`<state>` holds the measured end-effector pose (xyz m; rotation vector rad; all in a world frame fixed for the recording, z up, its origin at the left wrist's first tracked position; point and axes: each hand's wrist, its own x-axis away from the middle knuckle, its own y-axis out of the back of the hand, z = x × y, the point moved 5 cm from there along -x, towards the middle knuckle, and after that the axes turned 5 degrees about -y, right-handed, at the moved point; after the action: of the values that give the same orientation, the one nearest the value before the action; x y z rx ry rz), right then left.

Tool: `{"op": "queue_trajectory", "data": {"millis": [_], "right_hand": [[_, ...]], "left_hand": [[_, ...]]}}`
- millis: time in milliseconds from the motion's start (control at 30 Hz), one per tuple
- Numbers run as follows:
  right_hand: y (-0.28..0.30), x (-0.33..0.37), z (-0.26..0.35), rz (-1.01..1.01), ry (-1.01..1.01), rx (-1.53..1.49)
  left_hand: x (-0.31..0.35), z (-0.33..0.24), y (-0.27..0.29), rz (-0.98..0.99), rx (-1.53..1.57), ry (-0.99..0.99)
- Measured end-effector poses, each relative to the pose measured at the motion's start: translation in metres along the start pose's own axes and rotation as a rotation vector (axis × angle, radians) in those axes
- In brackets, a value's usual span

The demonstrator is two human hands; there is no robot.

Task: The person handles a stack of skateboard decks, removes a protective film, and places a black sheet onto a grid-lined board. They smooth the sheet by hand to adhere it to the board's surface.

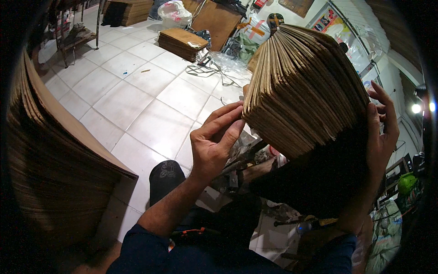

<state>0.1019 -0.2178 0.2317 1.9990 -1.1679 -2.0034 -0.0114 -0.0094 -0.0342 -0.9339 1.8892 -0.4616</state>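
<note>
A thick stack of thin brown sheets point(296, 91), like fibreboard or cardboard, stands in front of me, its edges fanned at the top. Its lower side is in deep black shadow. At the stack's near left corner, my left hand point(212, 139) is closed, thumb and fingers pinching the sheet edges. My right hand point(382, 123) holds the opposite side, thumb along the edge and fingers curled behind, partly hidden. What the stack rests on cannot be made out.
Another tall pile of brown sheets point(59, 137) rises at my left. Beyond the white tiled floor point(132, 105) lie a lower stack of boards point(182, 43), loose straps point(210, 71) and a white plastic bag point(174, 14). A metal rack point(77, 36) stands far left. A lit lamp point(416, 108) shines at right.
</note>
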Motion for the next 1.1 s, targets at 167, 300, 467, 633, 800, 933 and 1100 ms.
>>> {"op": "queue_trajectory", "data": {"millis": [167, 300, 467, 633, 800, 933, 1100], "right_hand": [[0.000, 0.001, 0.000, -0.005, 0.012, -0.005], [-0.001, 0.000, -0.002, -0.002, 0.011, -0.001], [-0.001, 0.001, -0.002, -0.020, 0.027, 0.007], [-0.001, 0.002, 0.000, -0.008, 0.046, -0.016], [0.000, 0.002, 0.000, -0.002, 0.030, 0.012], [0.000, 0.001, 0.001, -0.009, 0.064, 0.003], [0.000, 0.001, 0.002, -0.008, 0.049, -0.001]], "left_hand": [[-0.003, -0.002, -0.002, -0.002, 0.034, 0.043], [-0.006, -0.003, -0.003, -0.043, 0.071, 0.083], [-0.015, -0.002, -0.003, -0.043, 0.155, 0.176], [-0.014, -0.007, -0.006, -0.039, 0.157, 0.145], [-0.014, -0.006, -0.008, -0.031, 0.163, 0.115], [-0.014, -0.004, -0.007, -0.029, 0.146, 0.123], [-0.013, -0.004, -0.009, -0.014, 0.218, 0.108]]}}
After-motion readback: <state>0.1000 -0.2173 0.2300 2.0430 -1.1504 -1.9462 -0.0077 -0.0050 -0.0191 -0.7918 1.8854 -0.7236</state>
